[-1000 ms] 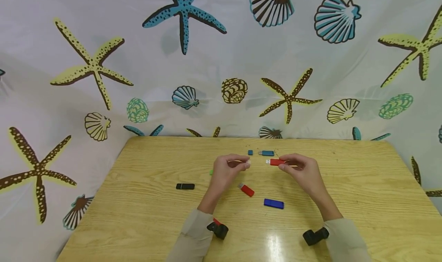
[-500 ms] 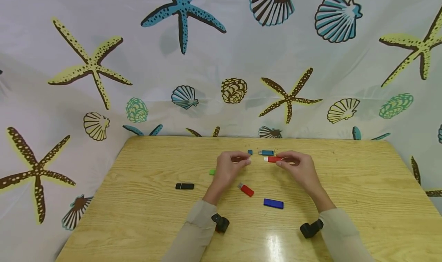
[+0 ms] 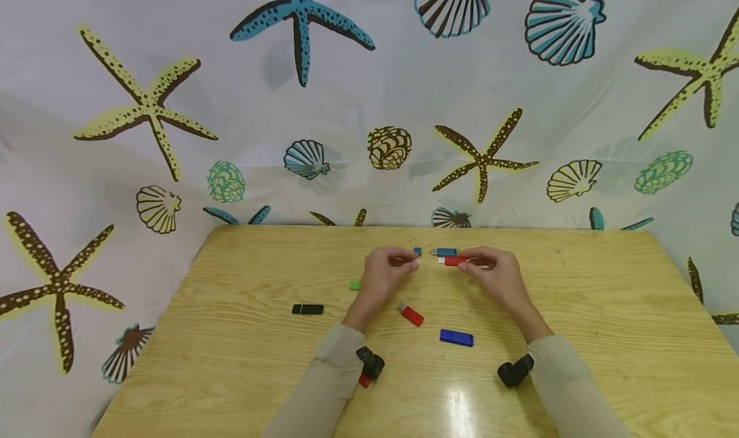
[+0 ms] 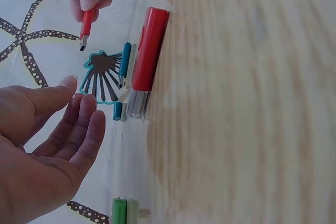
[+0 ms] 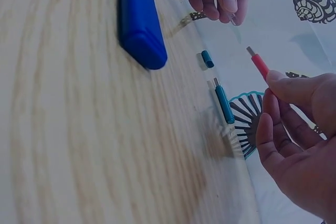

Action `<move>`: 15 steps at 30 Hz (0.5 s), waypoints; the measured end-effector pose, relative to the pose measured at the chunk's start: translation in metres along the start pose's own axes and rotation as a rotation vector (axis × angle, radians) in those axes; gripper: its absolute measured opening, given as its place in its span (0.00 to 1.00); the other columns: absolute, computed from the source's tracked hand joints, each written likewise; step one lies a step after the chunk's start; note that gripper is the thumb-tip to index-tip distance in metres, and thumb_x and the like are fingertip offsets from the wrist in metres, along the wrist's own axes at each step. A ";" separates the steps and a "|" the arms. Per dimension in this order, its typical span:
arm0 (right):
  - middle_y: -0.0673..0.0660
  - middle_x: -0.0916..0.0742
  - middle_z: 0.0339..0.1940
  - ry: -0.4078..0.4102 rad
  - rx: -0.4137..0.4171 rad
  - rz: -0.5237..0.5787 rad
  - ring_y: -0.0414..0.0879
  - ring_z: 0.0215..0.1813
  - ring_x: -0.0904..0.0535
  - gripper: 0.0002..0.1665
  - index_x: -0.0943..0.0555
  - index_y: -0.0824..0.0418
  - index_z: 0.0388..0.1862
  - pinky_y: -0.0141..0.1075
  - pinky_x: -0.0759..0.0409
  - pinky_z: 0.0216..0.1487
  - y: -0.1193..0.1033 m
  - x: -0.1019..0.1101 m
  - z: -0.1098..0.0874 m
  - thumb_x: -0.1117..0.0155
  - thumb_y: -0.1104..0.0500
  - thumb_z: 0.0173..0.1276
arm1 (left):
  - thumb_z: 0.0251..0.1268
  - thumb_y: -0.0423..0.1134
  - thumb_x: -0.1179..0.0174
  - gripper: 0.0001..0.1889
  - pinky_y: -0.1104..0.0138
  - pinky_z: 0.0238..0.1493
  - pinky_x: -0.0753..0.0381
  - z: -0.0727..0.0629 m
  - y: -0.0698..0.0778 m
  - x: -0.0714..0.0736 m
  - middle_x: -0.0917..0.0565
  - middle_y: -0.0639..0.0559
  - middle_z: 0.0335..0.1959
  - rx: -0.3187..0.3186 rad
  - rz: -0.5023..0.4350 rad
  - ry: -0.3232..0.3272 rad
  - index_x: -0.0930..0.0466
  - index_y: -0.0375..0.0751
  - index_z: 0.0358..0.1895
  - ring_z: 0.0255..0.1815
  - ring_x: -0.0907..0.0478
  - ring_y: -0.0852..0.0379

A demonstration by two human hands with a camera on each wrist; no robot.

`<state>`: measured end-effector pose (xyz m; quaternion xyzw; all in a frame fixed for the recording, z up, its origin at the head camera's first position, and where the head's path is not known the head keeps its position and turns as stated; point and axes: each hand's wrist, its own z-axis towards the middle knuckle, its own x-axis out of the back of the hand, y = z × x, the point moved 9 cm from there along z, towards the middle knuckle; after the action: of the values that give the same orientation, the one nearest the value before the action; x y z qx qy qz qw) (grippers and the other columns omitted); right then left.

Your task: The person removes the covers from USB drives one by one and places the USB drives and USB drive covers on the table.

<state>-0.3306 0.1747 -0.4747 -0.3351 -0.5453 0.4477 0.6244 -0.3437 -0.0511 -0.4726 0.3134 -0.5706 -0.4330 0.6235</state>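
My right hand (image 3: 496, 271) pinches a red USB stick (image 5: 260, 66) between thumb and fingers, its metal plug pointing left toward my other hand. Across a small gap, my left hand (image 3: 383, 274) holds a small clear piece, like a see-through cap (image 5: 232, 18), at its fingertips, mostly hidden by them. Just behind the held stick, a teal USB stick (image 3: 445, 252) lies on the table with its plug bare. Its teal cap (image 4: 117, 111) lies apart, to the left of that plug. Both hands are raised above the wooden table.
A second red USB stick (image 3: 410, 314) with a clear cap lies between my forearms, a blue one (image 3: 457, 337) to its right. A black stick (image 3: 308, 309) is farther left. A green one (image 3: 355, 285) is partly behind my left hand, and a red piece (image 3: 365, 379) under my left wrist camera.
My right hand has moved left and slightly away with the red USB stick, up close to the teal one. My left hand has shifted a little farther back; the gap between them is narrower.
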 end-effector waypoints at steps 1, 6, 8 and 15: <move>0.61 0.11 0.51 0.000 -0.001 -0.004 0.51 0.47 0.15 0.13 0.11 0.64 0.51 0.28 0.18 0.43 0.000 0.000 0.001 0.27 0.62 0.69 | 0.67 0.34 0.30 0.08 0.62 0.47 0.15 0.001 0.000 0.000 0.10 0.49 0.43 -0.001 0.004 0.001 0.09 0.38 0.46 0.42 0.15 0.54; 0.63 0.12 0.51 -0.005 0.012 -0.009 0.53 0.47 0.15 0.14 0.11 0.65 0.51 0.28 0.19 0.40 0.002 -0.002 0.005 0.27 0.62 0.69 | 0.67 0.33 0.30 0.08 0.59 0.49 0.16 0.004 0.000 -0.001 0.10 0.48 0.43 -0.006 0.015 0.004 0.09 0.37 0.46 0.44 0.15 0.52; 0.63 0.11 0.50 -0.004 0.007 -0.007 0.52 0.47 0.15 0.13 0.11 0.66 0.51 0.27 0.19 0.40 0.004 -0.004 0.006 0.27 0.63 0.69 | 0.66 0.32 0.30 0.07 0.58 0.49 0.15 0.005 -0.001 -0.001 0.10 0.47 0.43 -0.005 0.015 0.003 0.09 0.37 0.45 0.44 0.15 0.51; 0.63 0.11 0.48 0.005 -0.029 0.003 0.49 0.44 0.16 0.12 0.11 0.65 0.50 0.27 0.19 0.39 0.015 -0.006 0.009 0.27 0.63 0.69 | 0.67 0.33 0.30 0.07 0.61 0.46 0.16 0.007 -0.007 -0.006 0.11 0.48 0.43 -0.001 0.024 -0.017 0.09 0.38 0.45 0.43 0.16 0.53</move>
<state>-0.3425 0.1738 -0.4887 -0.3462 -0.5496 0.4397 0.6203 -0.3513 -0.0479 -0.4803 0.3024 -0.5793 -0.4287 0.6238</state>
